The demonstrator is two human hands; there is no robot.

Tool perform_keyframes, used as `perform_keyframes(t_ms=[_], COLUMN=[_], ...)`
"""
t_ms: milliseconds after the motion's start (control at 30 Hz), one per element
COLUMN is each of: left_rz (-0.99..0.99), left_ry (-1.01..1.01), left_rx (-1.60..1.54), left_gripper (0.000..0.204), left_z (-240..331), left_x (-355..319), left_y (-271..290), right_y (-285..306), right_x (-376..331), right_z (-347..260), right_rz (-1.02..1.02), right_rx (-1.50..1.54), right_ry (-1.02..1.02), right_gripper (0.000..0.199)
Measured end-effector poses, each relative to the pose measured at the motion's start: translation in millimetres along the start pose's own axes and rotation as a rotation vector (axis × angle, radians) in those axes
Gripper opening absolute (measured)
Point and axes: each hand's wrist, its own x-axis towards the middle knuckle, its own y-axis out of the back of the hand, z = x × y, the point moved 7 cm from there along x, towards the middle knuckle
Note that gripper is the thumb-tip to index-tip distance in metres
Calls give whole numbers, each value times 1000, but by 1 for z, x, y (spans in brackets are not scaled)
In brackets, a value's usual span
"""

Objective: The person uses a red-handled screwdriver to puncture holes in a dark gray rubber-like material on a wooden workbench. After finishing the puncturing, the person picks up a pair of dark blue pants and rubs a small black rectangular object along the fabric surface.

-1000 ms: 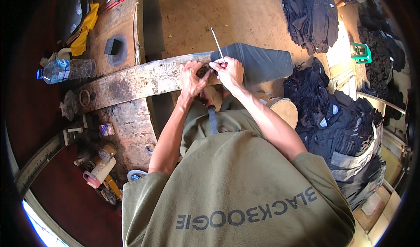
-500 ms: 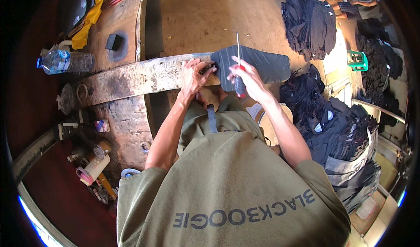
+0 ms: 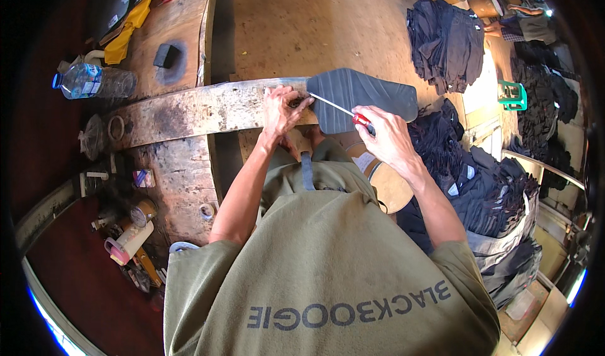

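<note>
A dark grey flat sheet lies on the right end of a worn wooden plank. My left hand presses down on the plank at the sheet's left edge. My right hand grips a screwdriver by its red handle. Its thin metal shaft lies across the sheet and points left, with the tip right by my left fingers.
A plastic water bottle, a yellow cloth and a black block lie on the bench at the left. Cans and small tools crowd the lower left. Heaps of dark pieces and a green stool are on the right.
My right hand has swung the screwdriver down from pointing upward to lying across the sheet, tip toward my left hand. My left hand has stayed on the plank.
</note>
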Motion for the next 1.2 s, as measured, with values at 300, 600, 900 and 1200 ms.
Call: perform_keyframes(t_ms=[300,600,900,1200], left_rz=[3,24,22,6], left_ry=[5,4,-27,3], left_rx=[-2,-16,10,-21], left_gripper=[22,19,21,23], left_z=[1,1,-1,-8], left_x=[0,0,0,-2], left_y=[2,1,-1,-7], right_y=[7,17,21,19], right_x=[8,15,24,79], right_z=[-4,-13,-54,-80], right_rz=[-85,-134,-102,-334], right_rx=[-82,-151,-432,-430], right_ry=[19,45,352,501], right_gripper=[31,31,25,34])
